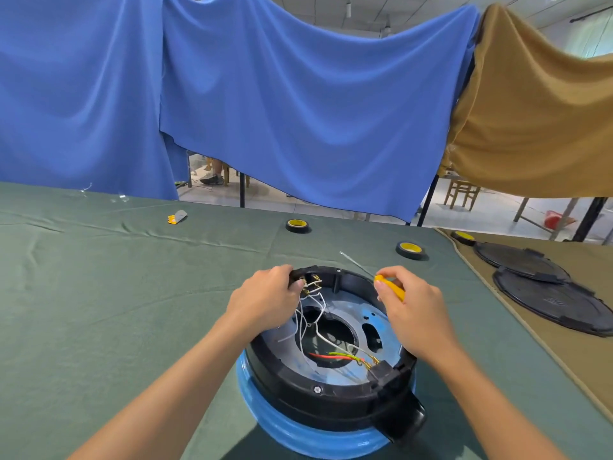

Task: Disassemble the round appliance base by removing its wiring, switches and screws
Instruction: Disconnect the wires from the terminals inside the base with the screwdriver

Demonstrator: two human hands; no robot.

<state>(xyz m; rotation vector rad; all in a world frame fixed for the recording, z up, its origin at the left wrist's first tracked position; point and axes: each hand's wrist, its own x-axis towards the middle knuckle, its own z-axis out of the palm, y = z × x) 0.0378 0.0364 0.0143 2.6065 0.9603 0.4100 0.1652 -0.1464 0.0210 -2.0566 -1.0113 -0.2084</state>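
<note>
Blue sheets (298,94) hang behind; green cloth (99,293) stretches wide left of the round base (331,403). Left hand (265,297) grips its switch (310,271), right hand (414,310) pinches a yellow screwdriver (393,287).

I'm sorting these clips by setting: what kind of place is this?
Probably a makeshift workshop or recording space: a cloth-covered worktable, blue sheets hung as a backdrop, tape rolls, and spare black covers beside the opened appliance base.

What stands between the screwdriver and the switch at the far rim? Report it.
Nothing visible. Only open space separates the screwdriver in the right hand from the switch gripped by the left hand.
</note>
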